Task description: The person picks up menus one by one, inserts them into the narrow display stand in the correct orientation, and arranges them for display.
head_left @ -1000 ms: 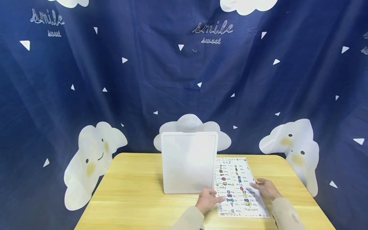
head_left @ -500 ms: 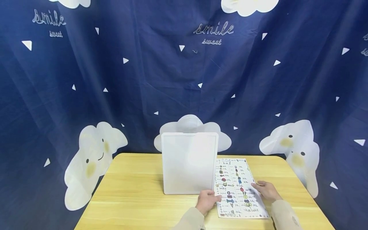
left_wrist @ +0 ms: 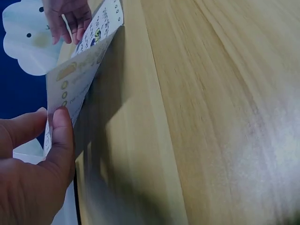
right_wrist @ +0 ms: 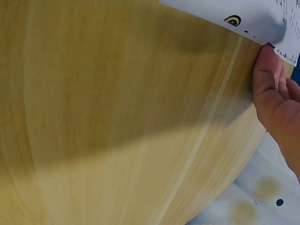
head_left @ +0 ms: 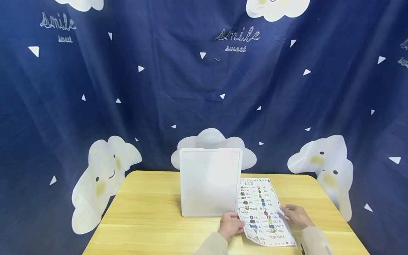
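A paper sheet [head_left: 262, 212] covered with small coloured food drawings lies right of centre on the wooden table [head_left: 146, 219]. My left hand [head_left: 231, 225] pinches its near left edge between thumb and fingers [left_wrist: 61, 136] and holds that side lifted off the wood. In the left wrist view the sheet [left_wrist: 70, 79] slopes up over its own shadow. My right hand [head_left: 294, 215] holds the right edge, fingers on top [left_wrist: 68, 18], thumb [right_wrist: 269, 79] at the paper's border [right_wrist: 248, 16].
A white board [head_left: 210, 182] stands upright at the table's middle, just left of the sheet and touching its left side. A dark blue curtain with white clouds [head_left: 105, 170] hangs behind. Bare wood [right_wrist: 117, 117] spreads to the left and front.
The sheet's left side has risen off the table and tilted. Both hands have drawn slightly nearer to me along its edges. The white board has not moved.
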